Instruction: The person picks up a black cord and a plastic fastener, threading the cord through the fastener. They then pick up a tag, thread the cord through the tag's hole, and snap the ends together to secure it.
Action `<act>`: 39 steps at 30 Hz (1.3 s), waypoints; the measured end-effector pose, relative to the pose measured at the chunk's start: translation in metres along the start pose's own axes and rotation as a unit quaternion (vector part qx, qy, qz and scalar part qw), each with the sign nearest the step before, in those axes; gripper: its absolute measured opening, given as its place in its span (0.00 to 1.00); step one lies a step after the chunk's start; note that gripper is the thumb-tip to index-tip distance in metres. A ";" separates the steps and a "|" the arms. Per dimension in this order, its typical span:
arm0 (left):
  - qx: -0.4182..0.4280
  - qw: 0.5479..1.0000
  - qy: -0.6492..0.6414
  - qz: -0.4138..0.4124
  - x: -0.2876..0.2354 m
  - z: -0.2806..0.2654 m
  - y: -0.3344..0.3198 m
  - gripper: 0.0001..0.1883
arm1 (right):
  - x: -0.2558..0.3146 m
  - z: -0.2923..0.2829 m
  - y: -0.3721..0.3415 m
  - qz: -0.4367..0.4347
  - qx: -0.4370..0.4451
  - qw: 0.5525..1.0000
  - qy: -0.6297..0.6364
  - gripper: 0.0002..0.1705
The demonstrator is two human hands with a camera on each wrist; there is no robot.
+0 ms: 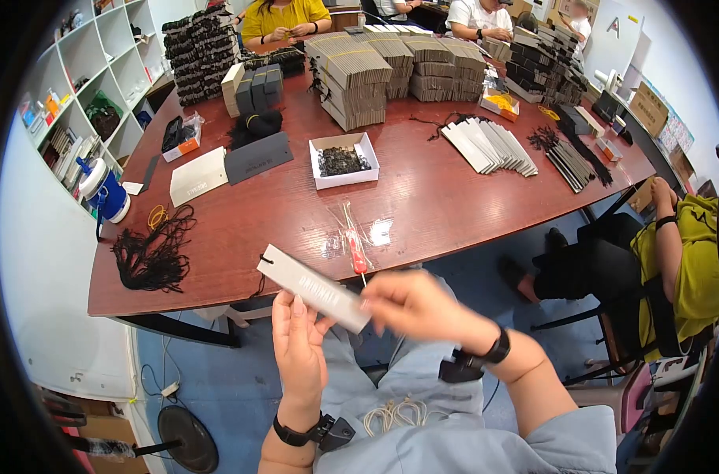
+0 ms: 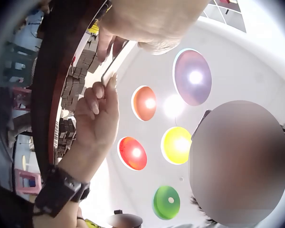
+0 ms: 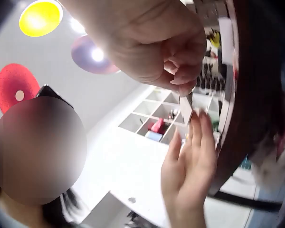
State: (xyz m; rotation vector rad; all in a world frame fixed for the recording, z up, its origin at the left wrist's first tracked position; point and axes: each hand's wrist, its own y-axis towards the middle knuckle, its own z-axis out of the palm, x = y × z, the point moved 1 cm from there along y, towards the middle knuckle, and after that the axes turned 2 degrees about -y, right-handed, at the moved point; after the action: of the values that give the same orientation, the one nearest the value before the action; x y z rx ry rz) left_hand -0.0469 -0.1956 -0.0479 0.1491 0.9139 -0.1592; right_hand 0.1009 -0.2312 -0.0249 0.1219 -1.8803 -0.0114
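A grey hang tag (image 1: 312, 286) with pale lettering is held tilted above the lap, just off the table edge. At its upper left end is a small black cord. My left hand (image 1: 300, 347) holds the tag from below, between thumb and fingers. My right hand (image 1: 422, 308), blurred, has its curled fingers at the tag's lower right end; in the right wrist view the fingertips (image 3: 185, 89) pinch that end. Just beyond the tag, a red-handled tool (image 1: 355, 251) with a thin shaft lies at the table edge among clear plastic strands.
On the table (image 1: 249, 237) lie a white box (image 1: 343, 180) of small black pieces, black cords (image 1: 154, 253), fanned tags (image 1: 489, 146) and large cards (image 1: 200, 175). Bundled tag stacks (image 1: 347, 79) stand at the back. A person (image 1: 683, 261) sits at the right.
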 end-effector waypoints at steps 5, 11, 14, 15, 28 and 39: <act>0.024 0.999 0.048 -0.007 -0.003 -0.022 -0.006 0.13 | -0.029 -0.110 0.048 -0.024 -0.235 0.965 -0.114 0.09; 0.018 0.997 0.062 -0.029 -0.004 -0.045 -0.006 0.11 | -0.096 -0.218 0.057 0.096 -0.371 0.849 -0.364 0.15; 0.016 0.996 0.071 -0.045 -0.007 -0.052 -0.002 0.11 | -0.120 -0.236 0.047 0.091 -0.390 0.757 -0.516 0.23; 0.019 0.996 0.086 -0.032 -0.010 -0.055 0.000 0.11 | -0.079 -0.213 0.044 0.188 -0.373 0.801 -0.430 0.24; -0.091 0.650 0.682 0.324 -0.114 -0.149 0.122 0.06 | -0.087 -0.130 0.039 -0.048 -0.335 0.884 -0.323 0.12; -0.102 0.566 0.790 0.212 -0.121 -0.164 0.150 0.07 | -0.090 -0.131 0.035 -0.043 -0.340 0.906 -0.247 0.08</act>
State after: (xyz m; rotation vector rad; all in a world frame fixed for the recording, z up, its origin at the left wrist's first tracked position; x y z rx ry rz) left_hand -0.2163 -0.0081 -0.0412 0.2917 2.6735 0.6985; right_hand 0.2495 -0.1812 -0.0673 -0.3079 -2.2604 -0.8222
